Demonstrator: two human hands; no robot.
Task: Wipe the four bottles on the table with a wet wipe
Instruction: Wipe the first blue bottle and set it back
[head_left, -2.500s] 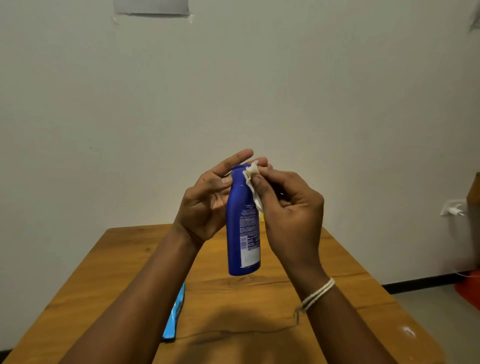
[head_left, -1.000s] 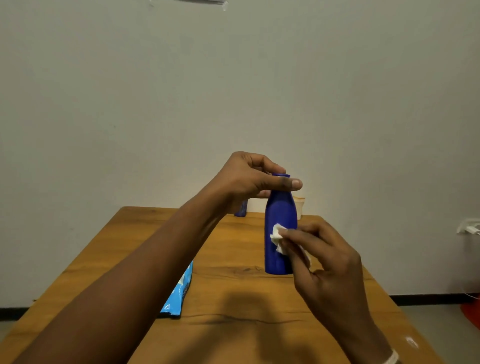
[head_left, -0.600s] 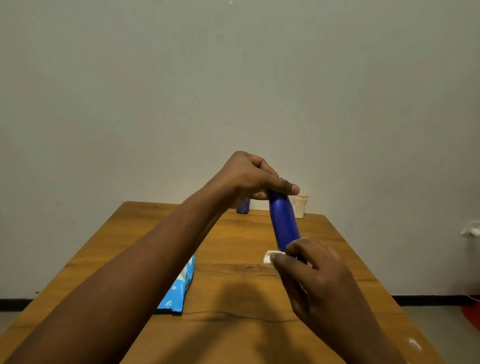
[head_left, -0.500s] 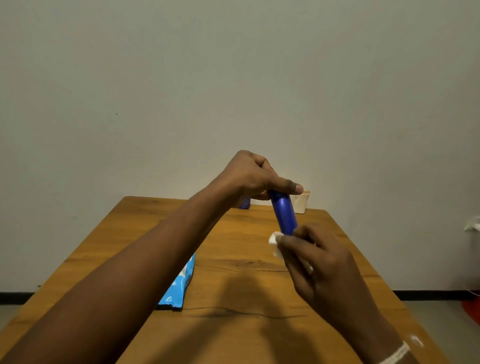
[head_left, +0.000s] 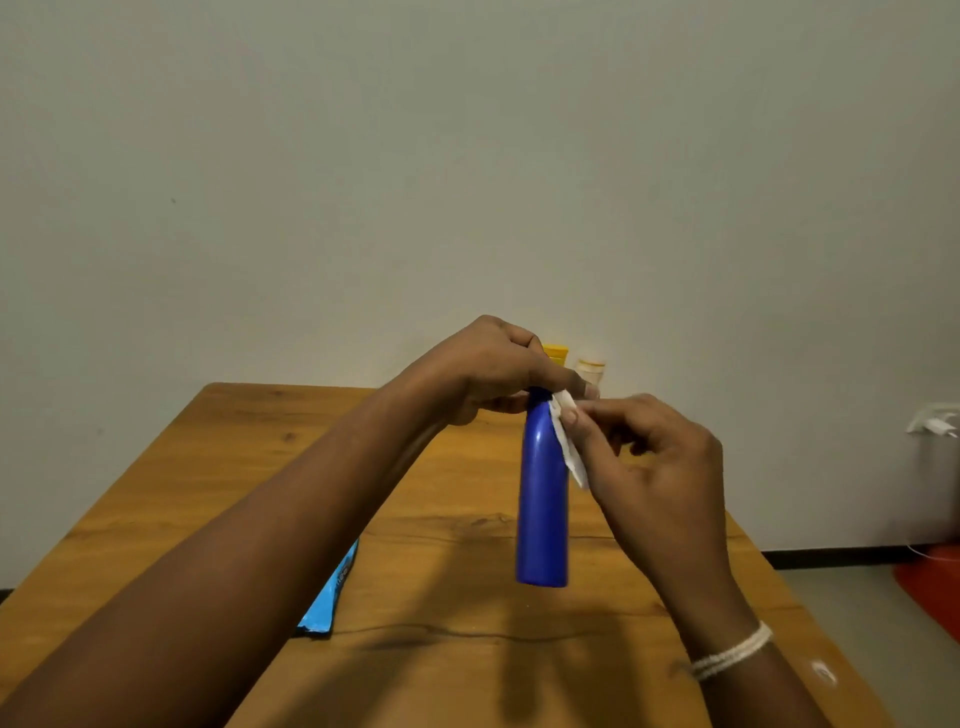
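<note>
Left hand (head_left: 493, 371): grips the blue bottle (head_left: 542, 499) by its cap, held above the table (head_left: 208, 467).
Right hand (head_left: 649, 462): pinches wet wipe (head_left: 569, 441) against bottle shoulder.
Progress: wiping under way; yellow bottle (head_left: 555, 352) and pale bottle (head_left: 591, 368) wait behind, a fourth unseen.

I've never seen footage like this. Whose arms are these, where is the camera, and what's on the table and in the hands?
There is no machine here: these are a person's two bare arms, filmed by one wide-angle camera worn on the person's head, looking forward and down.

The left hand grips the top of a blue bottle and holds it upright above the wooden table. The right hand pinches a white wet wipe in its fingers and presses it against the bottle's upper side.

On the table, a blue packet lies partly hidden under the left forearm. At the far edge, by the wall, a yellow-capped container and a pale one peek out behind the hands. Any other bottles are hidden.
</note>
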